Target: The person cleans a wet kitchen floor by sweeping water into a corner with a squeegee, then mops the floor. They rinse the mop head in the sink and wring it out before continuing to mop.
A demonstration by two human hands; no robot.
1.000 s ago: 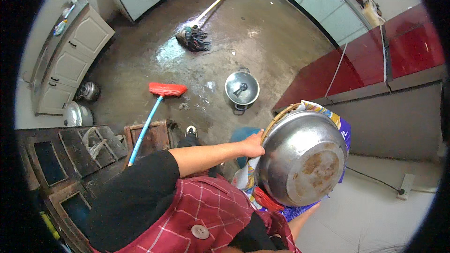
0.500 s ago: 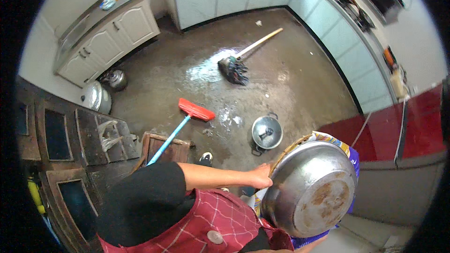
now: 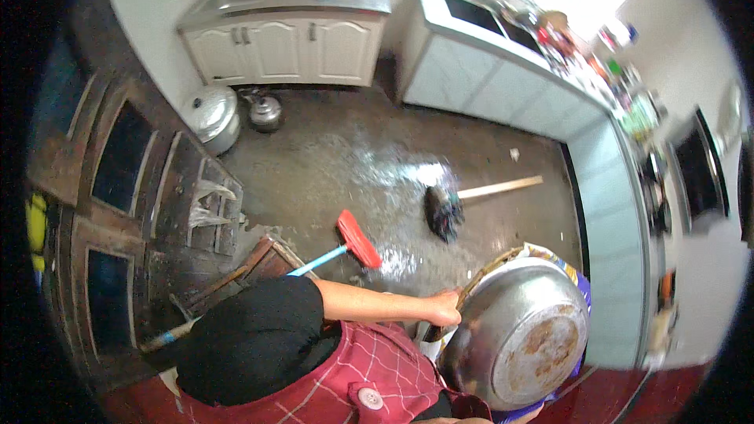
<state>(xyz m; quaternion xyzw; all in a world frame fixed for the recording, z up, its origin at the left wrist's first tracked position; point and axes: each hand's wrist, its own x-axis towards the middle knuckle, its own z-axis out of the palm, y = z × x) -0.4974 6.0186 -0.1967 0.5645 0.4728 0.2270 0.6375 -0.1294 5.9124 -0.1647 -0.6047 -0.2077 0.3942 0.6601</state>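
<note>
My left hand [image 3: 444,308] is closed on the rim of a woven basket [image 3: 491,267] at the lower middle, with my forearm reaching across from the left. A large steel basin [image 3: 503,322] lies bottom up in the basket, its base stained brown, over blue-and-white printed sacking [image 3: 583,290]. My right hand [image 3: 525,414] shows only in part beneath the load at the bottom edge, its fingers hidden. A red-headed broom [image 3: 358,242] with a blue handle lies left of the basket. A dark mop [image 3: 444,214] with a wooden handle lies on the wet floor beyond.
Dark wooden cabinet doors [image 3: 118,157] and a wooden stool [image 3: 259,259] are at the left. A lidded pot [image 3: 210,118] and kettle [image 3: 265,115] stand before a white sink cupboard [image 3: 275,51]. A pale tiled counter [image 3: 471,78] runs along the back and right.
The view has swung round toward the sink and back counter, shifting the floor objects downward and rightward in it. The basin and basket stay in my hold; the small floor pot has dropped out of sight.
</note>
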